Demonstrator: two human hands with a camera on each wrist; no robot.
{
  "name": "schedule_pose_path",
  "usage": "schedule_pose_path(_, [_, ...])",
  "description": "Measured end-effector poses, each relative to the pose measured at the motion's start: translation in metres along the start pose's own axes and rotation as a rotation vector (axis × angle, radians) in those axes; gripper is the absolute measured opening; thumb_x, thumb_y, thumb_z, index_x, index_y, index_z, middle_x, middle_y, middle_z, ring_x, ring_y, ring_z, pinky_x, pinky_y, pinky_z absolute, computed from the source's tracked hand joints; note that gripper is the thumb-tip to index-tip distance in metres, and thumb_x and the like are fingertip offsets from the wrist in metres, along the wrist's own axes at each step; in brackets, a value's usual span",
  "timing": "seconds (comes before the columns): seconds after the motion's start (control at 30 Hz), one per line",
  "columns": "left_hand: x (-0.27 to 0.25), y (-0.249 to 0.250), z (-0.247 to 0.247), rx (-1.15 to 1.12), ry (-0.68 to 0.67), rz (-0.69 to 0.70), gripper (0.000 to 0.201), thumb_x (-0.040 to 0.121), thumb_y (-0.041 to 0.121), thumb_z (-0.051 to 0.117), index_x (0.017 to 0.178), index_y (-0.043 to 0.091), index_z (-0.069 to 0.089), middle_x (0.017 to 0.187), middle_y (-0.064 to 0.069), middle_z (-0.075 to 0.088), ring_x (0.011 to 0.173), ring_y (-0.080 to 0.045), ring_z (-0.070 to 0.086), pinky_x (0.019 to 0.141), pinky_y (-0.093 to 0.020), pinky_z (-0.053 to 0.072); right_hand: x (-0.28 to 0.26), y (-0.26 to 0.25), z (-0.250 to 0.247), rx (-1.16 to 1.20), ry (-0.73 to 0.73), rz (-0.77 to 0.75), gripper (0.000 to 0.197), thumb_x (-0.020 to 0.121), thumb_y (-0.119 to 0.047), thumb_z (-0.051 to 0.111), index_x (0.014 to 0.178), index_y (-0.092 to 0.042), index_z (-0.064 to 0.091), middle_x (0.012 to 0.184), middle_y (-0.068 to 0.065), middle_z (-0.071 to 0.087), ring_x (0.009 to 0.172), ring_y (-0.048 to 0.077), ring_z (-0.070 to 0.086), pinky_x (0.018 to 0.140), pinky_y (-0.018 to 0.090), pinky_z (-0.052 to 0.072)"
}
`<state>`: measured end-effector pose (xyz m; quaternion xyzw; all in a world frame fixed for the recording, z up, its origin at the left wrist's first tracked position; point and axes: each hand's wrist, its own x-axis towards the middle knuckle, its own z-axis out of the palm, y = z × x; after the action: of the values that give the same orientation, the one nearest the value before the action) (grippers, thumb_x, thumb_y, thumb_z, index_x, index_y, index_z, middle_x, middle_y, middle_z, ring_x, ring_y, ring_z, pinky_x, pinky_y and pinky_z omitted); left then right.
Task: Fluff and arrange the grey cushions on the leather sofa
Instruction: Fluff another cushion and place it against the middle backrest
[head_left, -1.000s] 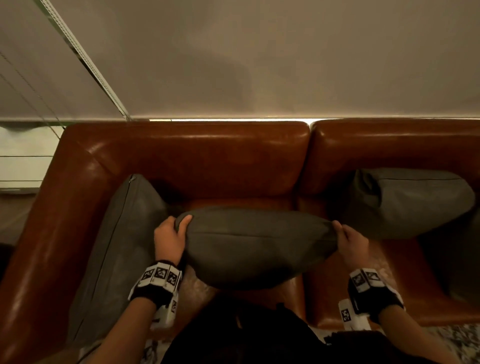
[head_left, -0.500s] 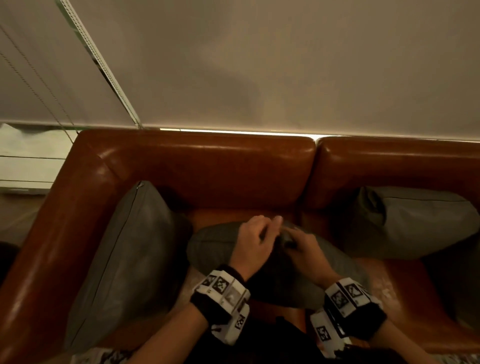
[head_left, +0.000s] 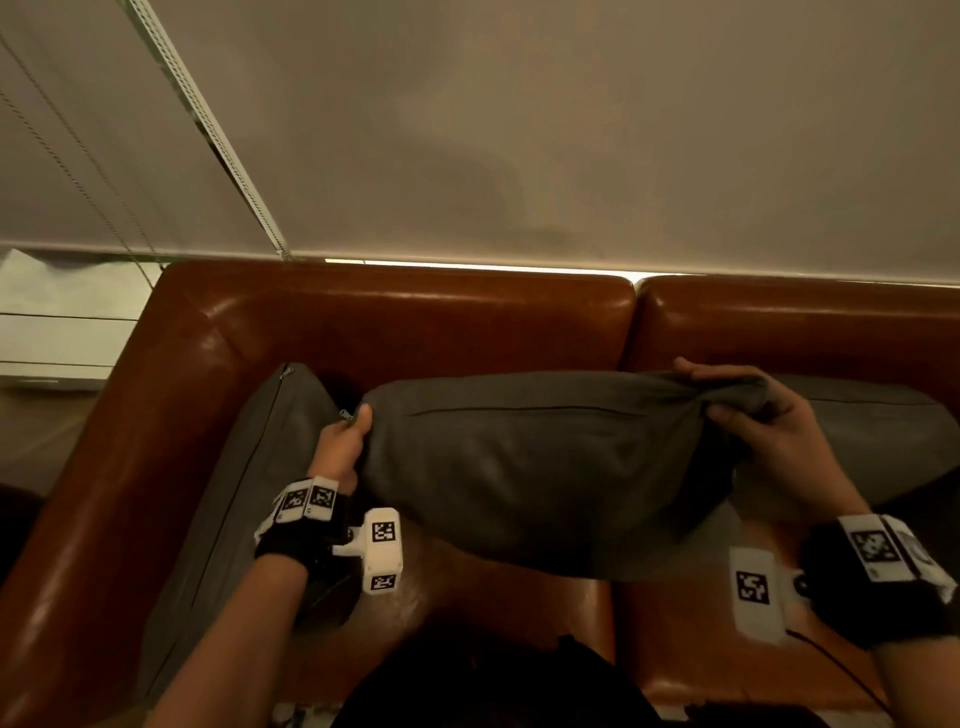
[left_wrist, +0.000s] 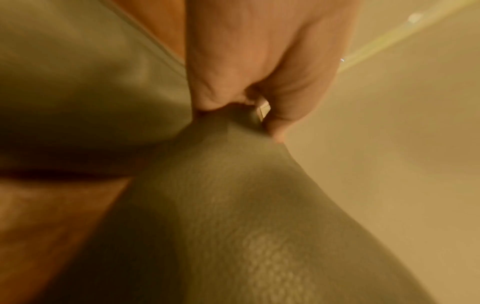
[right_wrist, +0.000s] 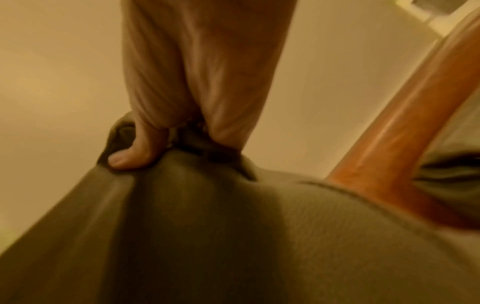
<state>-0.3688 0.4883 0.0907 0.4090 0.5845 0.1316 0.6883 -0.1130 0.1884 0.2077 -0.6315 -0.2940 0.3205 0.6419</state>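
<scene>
Left hand and right hand pinched the grey cushion's corners at 9 and 3 o'clock above the sofa.

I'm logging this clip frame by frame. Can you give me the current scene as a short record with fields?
setting: brown leather sofa below a drawn blind
held cushion: grey, stretched between both hands above the seat
left hand: grips its left corner
right hand: grips its bunched right corner
other cushions: one leaning on the left arm, one behind the right hand
stage: fluffing, not yet placed
</scene>
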Motion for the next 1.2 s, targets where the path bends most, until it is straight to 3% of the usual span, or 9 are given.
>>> schedule_pose_path(0.1, [-0.022,0.017,0.010,-0.175,-0.124,0.077,0.036,0.091,0.027,0.055,0.115,0.000,0.059,0.113,-0.014,0.063,0.102,-0.026,0.061,0.089,-0.035,0.049,0.006,0.036,-0.032,-0.291,0.192,0.096,0.053,0.076,-0.037,0.068,0.122,-0.015,0.054,0.126,0.003,0.060,0.104,-0.010,0.059,0.083,0.005,0.046])
schedule_pose_path(0.17, [-0.033,0.016,0.028,-0.161,-0.231,0.142,0.026,0.090,0.022,0.057,0.103,0.001,0.064,0.104,-0.015,0.067,0.096,-0.023,0.064,0.089,-0.033,0.050,0.003,0.066,-0.037,-0.498,0.251,0.244,0.055,0.079,-0.039,0.067,0.125,-0.013,0.051,0.124,0.008,0.057,0.107,-0.006,0.058,0.085,0.007,0.044])
schedule_pose_path(0.3, [-0.052,-0.014,0.100,0.361,-0.322,0.432,0.012,0.084,0.019,0.066,0.085,0.008,0.060,0.069,-0.003,0.054,0.068,-0.015,0.050,0.068,-0.021,0.039,-0.013,0.088,0.030,-0.756,-0.138,0.332,0.070,0.073,-0.043,0.073,0.132,-0.016,0.048,0.124,-0.002,0.048,0.119,0.012,0.046,0.093,0.010,0.037])
schedule_pose_path(0.37, [-0.061,-0.034,0.131,0.659,-0.348,0.533,0.022,0.084,0.024,0.066,0.096,0.006,0.061,0.079,-0.003,0.061,0.075,-0.015,0.057,0.067,-0.019,0.042,-0.016,0.097,0.077,-0.769,-0.299,0.377,0.074,0.069,-0.033,0.080,0.131,-0.017,0.044,0.119,-0.009,0.046,0.112,0.006,0.046,0.095,0.018,0.039])
schedule_pose_path(0.57, [-0.066,-0.057,0.129,0.761,-0.578,0.557,0.030,0.093,0.022,0.053,0.120,0.011,0.059,0.120,-0.007,0.065,0.113,-0.016,0.059,0.093,-0.017,0.040,-0.007,0.139,0.095,-0.752,0.124,0.526,0.014,0.089,-0.006,0.053,0.103,-0.002,0.052,0.100,0.015,0.063,0.080,0.022,0.062,0.054,0.010,0.041])
schedule_pose_path(0.67, [-0.046,-0.067,0.080,0.651,-0.190,0.726,0.025,0.093,0.017,0.050,0.113,0.010,0.064,0.116,-0.009,0.066,0.111,-0.019,0.058,0.096,-0.016,0.035,-0.006,0.141,0.062,-0.713,0.313,0.649,0.032,0.091,-0.008,0.053,0.119,0.006,0.048,0.116,0.023,0.058,0.106,0.035,0.057,0.076,0.025,0.041])
schedule_pose_path(0.77, [-0.012,-0.084,0.021,0.705,0.206,0.564,0.023,0.092,0.011,0.048,0.110,0.004,0.062,0.112,-0.018,0.061,0.108,-0.033,0.055,0.098,-0.035,0.038,-0.006,0.148,0.035,-0.712,0.370,0.760,0.038,0.091,-0.009,0.053,0.125,0.006,0.043,0.127,0.028,0.051,0.116,0.041,0.051,0.090,0.039,0.043])
schedule_pose_path(1.1, [0.003,-0.111,0.002,0.754,0.189,0.568,0.016,0.079,0.002,0.063,0.093,0.008,0.059,0.098,-0.011,0.060,0.092,-0.026,0.058,0.088,-0.037,0.047,-0.012,0.163,0.035,-0.618,0.408,0.831,0.043,0.091,-0.011,0.052,0.130,0.005,0.042,0.132,0.027,0.048,0.122,0.041,0.046,0.097,0.041,0.039])
schedule_pose_path(1.2, [0.002,-0.120,-0.004,0.891,0.106,0.598,0.018,0.085,0.005,0.059,0.102,0.003,0.066,0.120,-0.015,0.055,0.112,-0.030,0.054,0.102,-0.036,0.040,-0.010,0.169,0.028,-0.596,0.433,0.846,0.044,0.090,-0.013,0.053,0.130,0.002,0.044,0.130,0.026,0.050,0.119,0.040,0.049,0.096,0.041,0.041])
